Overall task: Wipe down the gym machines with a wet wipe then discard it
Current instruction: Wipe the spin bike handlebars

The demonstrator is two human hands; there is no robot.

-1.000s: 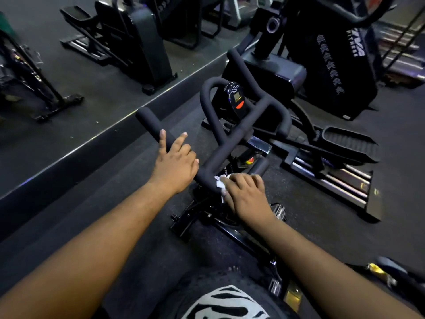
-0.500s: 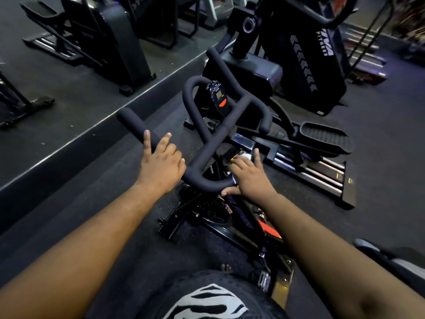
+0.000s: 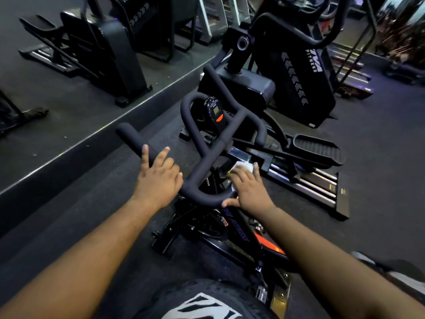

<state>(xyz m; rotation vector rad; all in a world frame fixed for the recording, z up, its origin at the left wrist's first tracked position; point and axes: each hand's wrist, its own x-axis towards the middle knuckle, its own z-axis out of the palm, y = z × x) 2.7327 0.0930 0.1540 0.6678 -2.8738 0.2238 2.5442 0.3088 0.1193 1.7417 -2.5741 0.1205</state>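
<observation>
Two bare hands work at the black padded handlebar [image 3: 208, 162] of a spin bike [image 3: 230, 229], a white wet wipe [image 3: 244, 167] under the right one.

The wipe is a small crumpled white wad, showing just past the right hand's [image 3: 249, 191] fingertips beside the bike's chrome stem; the fingers lie nearly straight, pressing it down, thumb touching the bar's near curve. The left hand [image 3: 158, 180] rests on the left horn, two fingers extended, the rest loosely bent, gripping nothing. A small console [image 3: 215, 110] with an orange button sits inside the bar loop. An elliptical trainer [image 3: 296, 84] stands just behind, other machines [image 3: 103, 54] beyond a floor step. Most of the wipe is hidden beneath the hand; the bike's lower frame is dark and hard to read.
</observation>
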